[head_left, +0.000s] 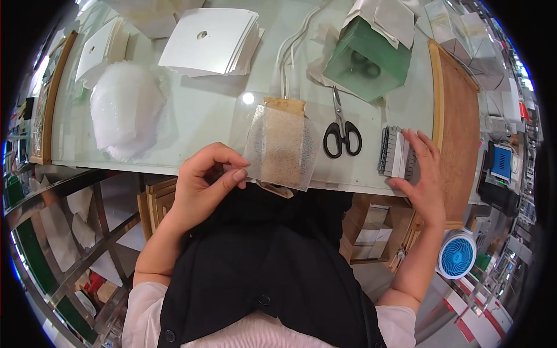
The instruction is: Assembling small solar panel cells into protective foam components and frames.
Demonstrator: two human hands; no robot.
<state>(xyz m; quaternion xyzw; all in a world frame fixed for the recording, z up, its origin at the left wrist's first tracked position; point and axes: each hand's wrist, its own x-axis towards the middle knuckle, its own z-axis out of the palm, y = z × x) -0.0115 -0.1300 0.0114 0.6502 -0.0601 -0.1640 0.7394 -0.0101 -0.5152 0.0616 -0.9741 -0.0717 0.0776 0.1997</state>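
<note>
My left hand (212, 180) is closed in a pinch at the lower left corner of a clear, textured sheet (281, 145). The sheet lies at the table's front edge, over a tan board (284, 105) with pale cables running away from its far end. My right hand (426, 177) is open, thumb and fingers spread around the right side of a small stack of thin grey pieces (397, 153) with a white strip across it. Whether the fingertips touch the stack is hard to tell. Between the sheet and the stack lie black-handled scissors (342, 130), blades pointing away.
A white bundle in clear wrap (127, 110) sits at the left. Behind are stacks of white cards (209, 40) and a green block (371, 61) partly covered with paper. A wood-framed brown board (458, 133) stands along the right edge, with a blue-and-white fan (456, 254) below.
</note>
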